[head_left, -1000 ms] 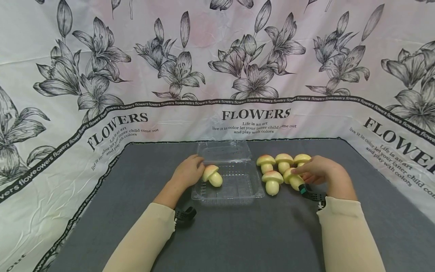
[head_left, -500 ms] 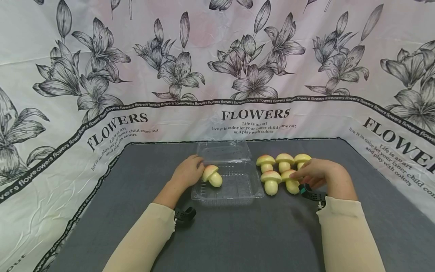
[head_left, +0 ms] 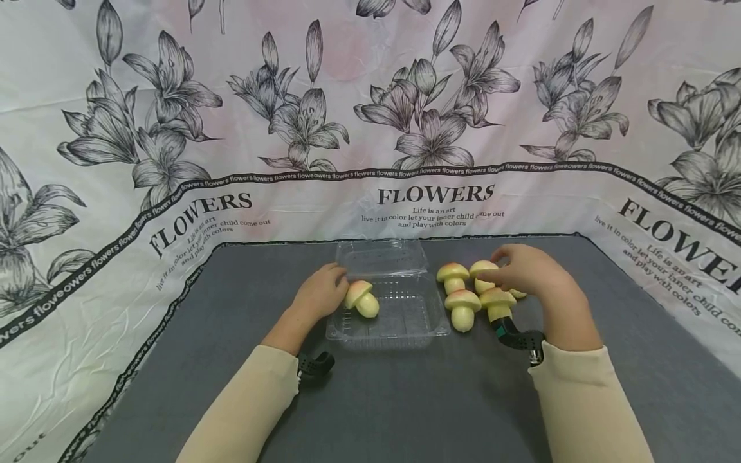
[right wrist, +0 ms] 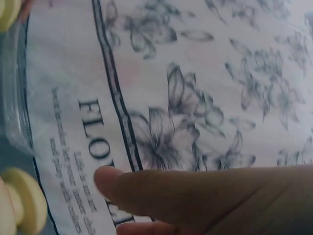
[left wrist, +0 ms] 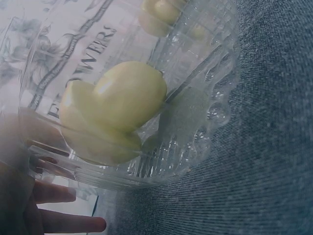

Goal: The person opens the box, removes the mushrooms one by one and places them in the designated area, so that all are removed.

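A clear plastic clamshell box (head_left: 405, 333) stands with its lid (head_left: 379, 257) folded back. One toy mushroom (head_left: 362, 299), pale yellow with a reddish cap, lies tilted at the left inside it. My left hand (head_left: 321, 292) rests against the box's left wall, two of its fingers (left wrist: 73, 221) straight beside the plastic in the left wrist view. Right of the box, several matching mushrooms (head_left: 462, 311) stand in two rows. Over the back of them reaches my right hand (head_left: 535, 273), thumb and forefinger apart near the back middle mushroom (head_left: 482, 268); the right wrist view shows nothing gripped.
A dark grey cloth (head_left: 417, 399) covers the table. Behind and at both sides hangs a white curtain (head_left: 324, 212) printed with flowers and lettering. Black wrist straps (head_left: 315, 365) sit at both cuffs. The front right mushroom (head_left: 496, 302) partly overlaps the right strap.
The front right mushroom has shifted beside its neighbour and stands straighter. My right hand has let go of it and moved up and left over the back row. The left hand stays put.
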A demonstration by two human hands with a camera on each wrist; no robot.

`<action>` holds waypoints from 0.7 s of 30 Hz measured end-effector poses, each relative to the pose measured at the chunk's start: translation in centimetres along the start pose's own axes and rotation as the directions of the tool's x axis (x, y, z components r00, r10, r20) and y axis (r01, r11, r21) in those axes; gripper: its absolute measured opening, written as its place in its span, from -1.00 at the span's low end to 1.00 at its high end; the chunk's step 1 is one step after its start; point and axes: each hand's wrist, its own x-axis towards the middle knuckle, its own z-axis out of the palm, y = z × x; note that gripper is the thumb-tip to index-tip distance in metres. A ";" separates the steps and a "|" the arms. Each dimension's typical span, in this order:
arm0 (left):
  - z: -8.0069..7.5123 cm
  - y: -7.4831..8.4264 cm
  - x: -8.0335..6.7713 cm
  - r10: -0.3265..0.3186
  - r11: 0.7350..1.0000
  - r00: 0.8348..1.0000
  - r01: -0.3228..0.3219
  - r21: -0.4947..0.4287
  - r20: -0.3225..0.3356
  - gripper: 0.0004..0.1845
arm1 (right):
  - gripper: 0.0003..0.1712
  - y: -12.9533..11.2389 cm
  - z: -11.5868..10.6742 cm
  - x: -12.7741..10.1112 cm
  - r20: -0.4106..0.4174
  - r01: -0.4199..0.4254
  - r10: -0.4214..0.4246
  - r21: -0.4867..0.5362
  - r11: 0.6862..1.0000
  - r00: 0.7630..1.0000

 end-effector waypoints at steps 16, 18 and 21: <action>0.0 0.2 -0.1 -0.004 1.000 1.000 0.004 0.005 0.018 -0.54 | -0.46 -6.6 7.9 2.4 -0.134 0.281 -0.286 -0.060 0.958 0.949; 0.0 0.2 0.0 -0.002 1.000 1.000 0.002 0.014 0.020 -0.54 | -0.45 -7.2 9.0 2.7 -0.136 0.302 -0.306 -0.051 0.952 0.942; 0.0 0.2 0.0 0.001 1.000 1.000 -0.002 0.021 0.016 -0.54 | -0.42 -7.9 10.6 3.2 -0.127 0.346 -0.350 -0.053 0.937 0.928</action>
